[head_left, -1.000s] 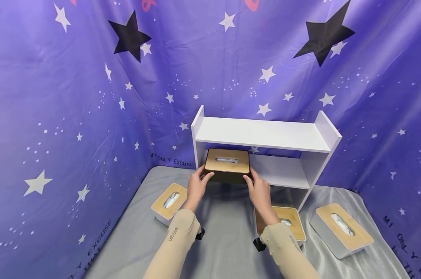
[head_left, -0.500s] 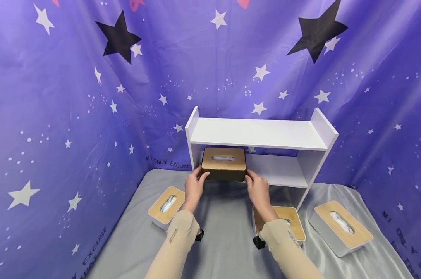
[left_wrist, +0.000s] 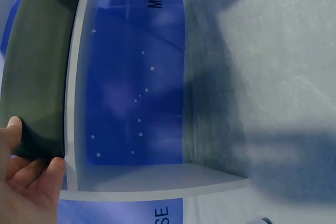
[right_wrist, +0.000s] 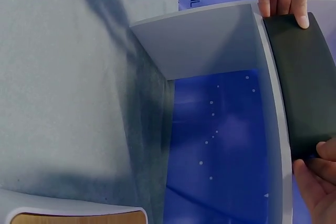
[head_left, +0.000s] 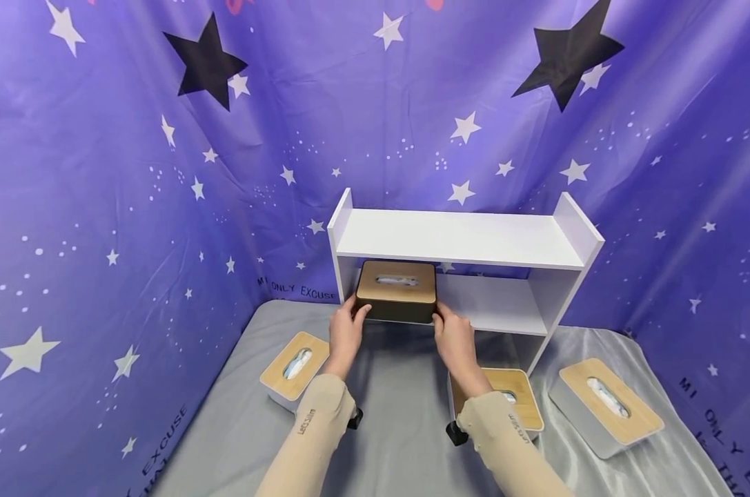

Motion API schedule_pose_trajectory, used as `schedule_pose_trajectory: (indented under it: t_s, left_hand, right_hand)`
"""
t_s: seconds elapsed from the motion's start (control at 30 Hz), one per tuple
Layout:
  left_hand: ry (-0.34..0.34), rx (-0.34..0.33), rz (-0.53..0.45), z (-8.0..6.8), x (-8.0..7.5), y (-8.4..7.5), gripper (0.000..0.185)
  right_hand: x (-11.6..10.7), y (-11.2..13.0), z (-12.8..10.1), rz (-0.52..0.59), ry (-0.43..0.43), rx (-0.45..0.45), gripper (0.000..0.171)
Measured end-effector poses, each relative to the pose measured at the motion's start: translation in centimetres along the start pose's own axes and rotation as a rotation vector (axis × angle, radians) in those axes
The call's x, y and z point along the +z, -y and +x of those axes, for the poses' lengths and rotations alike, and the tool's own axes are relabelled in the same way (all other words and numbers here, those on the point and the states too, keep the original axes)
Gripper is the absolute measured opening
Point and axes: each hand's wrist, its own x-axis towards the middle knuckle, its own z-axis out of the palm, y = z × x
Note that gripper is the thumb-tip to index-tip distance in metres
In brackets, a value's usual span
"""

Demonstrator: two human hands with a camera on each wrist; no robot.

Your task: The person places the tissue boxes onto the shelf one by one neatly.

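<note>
A dark tissue box (head_left: 395, 311) with a wooden lid sits at the left end of the white shelf unit's (head_left: 455, 235) middle board, its front face flush with the board's front edge. My left hand (head_left: 345, 336) grips its left end, thumb on the front face, fingers along the side. At the other end my right hand (head_left: 455, 342) holds it the same way. In the left wrist view the box's dark front (left_wrist: 39, 72) stands against the white board. The right wrist view shows both hands at the ends of the same dark front (right_wrist: 307, 87). The fingers' far parts are hidden.
A pale tissue box (head_left: 278, 364) with a wooden lid lies left of the shelf on the grey cloth (head_left: 406, 421). Another box (head_left: 526, 407) lies partly under my right forearm, and a third (head_left: 643, 422) farther right. A purple star-printed curtain (head_left: 375, 124) hangs behind.
The dark tissue box has shifted slightly deeper into the shelf, both hands keeping hold of it. The head view has swung a little. The other boxes have stayed put.
</note>
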Motion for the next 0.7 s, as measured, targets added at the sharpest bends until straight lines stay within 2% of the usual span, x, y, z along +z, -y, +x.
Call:
schedule_pose_trajectory:
  t_s: [0.17,0.3,0.43,0.7]
  left_hand:
    - [-0.004,0.033,-0.009,-1.0,0.0,0.2,0.051]
    - [-0.010,0.014,-0.103,-1.9,-0.1,0.4,0.059]
    - [-0.026,0.023,-0.211,-2.5,-0.3,0.3,0.057]
    - [-0.018,0.041,-0.235,-2.8,-0.2,0.1,0.052]
  right_hand:
    - [-0.1,0.0,-0.4,0.017,0.046,0.025,0.037]
    - [-0.5,0.1,-0.7,0.051,0.062,0.050,0.042]
    - [-0.9,0.4,-0.8,0.085,0.070,0.060,0.041]
    - [-1.5,1.0,-0.8,0.099,0.100,0.054,0.045]
